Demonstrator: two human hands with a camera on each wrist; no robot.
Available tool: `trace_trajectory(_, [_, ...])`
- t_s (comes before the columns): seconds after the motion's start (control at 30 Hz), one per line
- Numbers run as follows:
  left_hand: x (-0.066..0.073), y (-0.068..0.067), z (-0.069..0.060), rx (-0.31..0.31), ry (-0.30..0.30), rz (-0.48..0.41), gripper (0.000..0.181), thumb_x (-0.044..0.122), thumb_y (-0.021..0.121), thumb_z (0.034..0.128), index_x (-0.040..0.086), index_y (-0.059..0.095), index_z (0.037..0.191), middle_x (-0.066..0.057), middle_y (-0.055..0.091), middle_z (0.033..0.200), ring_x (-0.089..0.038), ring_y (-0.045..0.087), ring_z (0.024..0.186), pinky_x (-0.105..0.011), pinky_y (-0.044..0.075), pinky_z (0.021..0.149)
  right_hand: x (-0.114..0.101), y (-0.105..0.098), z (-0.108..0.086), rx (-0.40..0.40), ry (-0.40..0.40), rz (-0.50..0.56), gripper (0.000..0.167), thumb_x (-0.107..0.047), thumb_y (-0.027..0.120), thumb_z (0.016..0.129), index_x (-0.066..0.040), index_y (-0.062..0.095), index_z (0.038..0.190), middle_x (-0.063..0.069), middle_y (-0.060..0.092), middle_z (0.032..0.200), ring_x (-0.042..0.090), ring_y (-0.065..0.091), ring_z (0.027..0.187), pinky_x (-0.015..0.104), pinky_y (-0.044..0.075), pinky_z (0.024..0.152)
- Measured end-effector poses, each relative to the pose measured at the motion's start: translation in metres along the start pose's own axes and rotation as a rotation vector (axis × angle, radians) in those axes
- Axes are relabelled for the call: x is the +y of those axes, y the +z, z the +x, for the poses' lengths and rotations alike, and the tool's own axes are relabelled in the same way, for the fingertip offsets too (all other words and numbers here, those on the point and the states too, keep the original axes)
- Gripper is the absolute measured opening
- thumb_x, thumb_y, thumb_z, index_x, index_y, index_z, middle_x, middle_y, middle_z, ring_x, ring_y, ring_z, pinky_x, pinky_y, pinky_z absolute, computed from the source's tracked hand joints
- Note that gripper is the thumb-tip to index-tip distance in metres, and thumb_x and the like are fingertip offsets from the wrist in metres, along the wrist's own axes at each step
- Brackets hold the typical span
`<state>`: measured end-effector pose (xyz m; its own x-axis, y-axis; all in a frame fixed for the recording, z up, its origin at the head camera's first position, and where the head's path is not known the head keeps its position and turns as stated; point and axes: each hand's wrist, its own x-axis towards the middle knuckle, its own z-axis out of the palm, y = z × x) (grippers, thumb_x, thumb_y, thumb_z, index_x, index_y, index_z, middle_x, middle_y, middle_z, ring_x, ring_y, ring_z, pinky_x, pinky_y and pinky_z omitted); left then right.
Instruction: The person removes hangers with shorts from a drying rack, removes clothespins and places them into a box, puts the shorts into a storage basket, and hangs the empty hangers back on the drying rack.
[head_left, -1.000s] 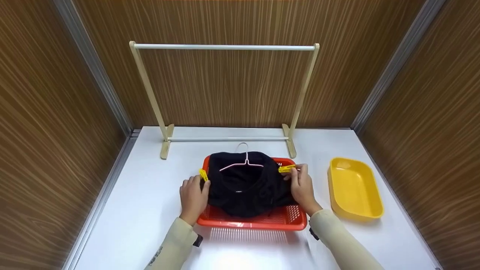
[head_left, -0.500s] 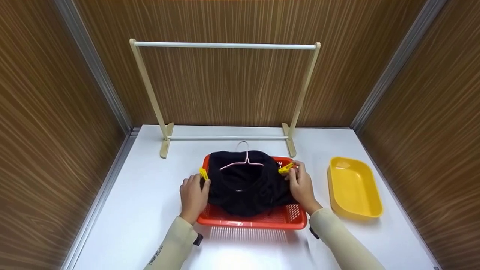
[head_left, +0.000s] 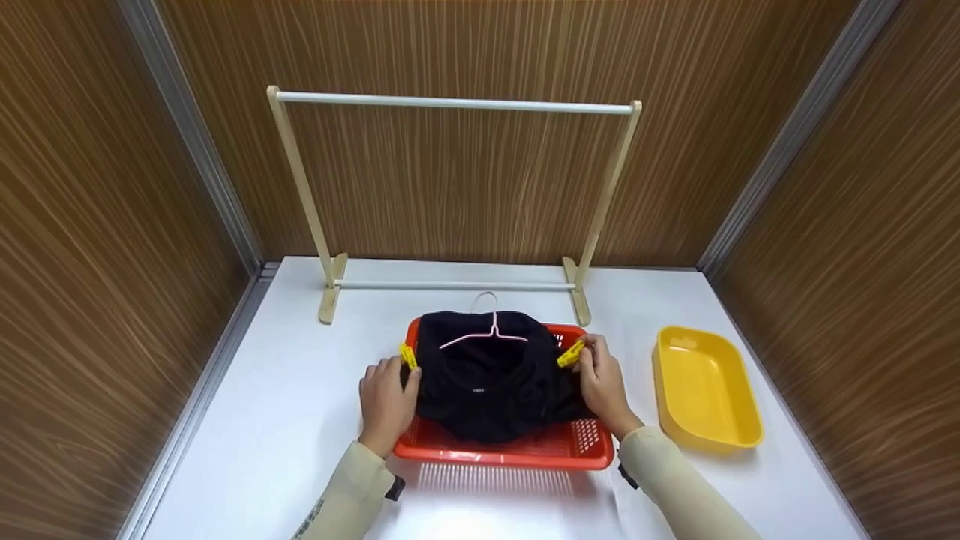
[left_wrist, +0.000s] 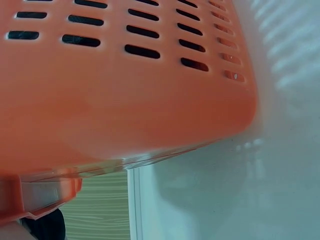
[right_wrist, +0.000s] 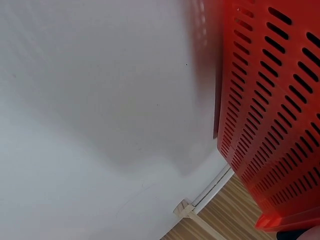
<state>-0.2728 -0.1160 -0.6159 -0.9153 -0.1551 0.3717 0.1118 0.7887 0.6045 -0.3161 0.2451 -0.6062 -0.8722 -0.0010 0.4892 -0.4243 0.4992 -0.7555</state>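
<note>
We See a Pinch on Either Side

We look down at a black garment (head_left: 480, 420) heaped in a red basket (head_left: 502, 456) on a white table (head_left: 285, 450). At its left edge, the left hand (head_left: 386, 406) has thumb and fingers around the lower end of the left clip (head_left: 408, 356), a yellow one that juts up between them. Opposite, the right hand (head_left: 603, 386) pinches the right clip (head_left: 571, 353), also yellow, which points in toward the cloth. We cannot tell whether either clip bites the fabric.

Inside the open neckline we see a pink hanger (head_left: 494, 328), its hook standing toward the rear and its ends lost in the black folds. A small label (head_left: 478, 390) shows below it. Behind the basket stands a rack (head_left: 454, 102) with a white top bar, and a yellow tray (head_left: 706, 390) sits to the right, apart from the basket. In both wrist views the basket's slotted side takes up much of the frame, and we glimpse only a sliver of each hand.
</note>
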Motion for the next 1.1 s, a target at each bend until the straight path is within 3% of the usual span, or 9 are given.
trace_trajectory(1.1, [-0.0008,-0.0012,0.0005,-0.012,-0.004,-0.001,0.033,0.03,0.067,0.1003,0.001,0.067,0.114,-0.012,0.066,0.098,-0.033,0.057,0.093,-0.049,0.043,0.083,-0.0003,-0.0021,-0.002,0.0,-0.005,-0.083,0.012,-0.007,0.049,0.104,-0.004,0.061,0.108,-0.002,0.056,0.075,0.015,0.053,0.068,0.031,0.044,0.067])
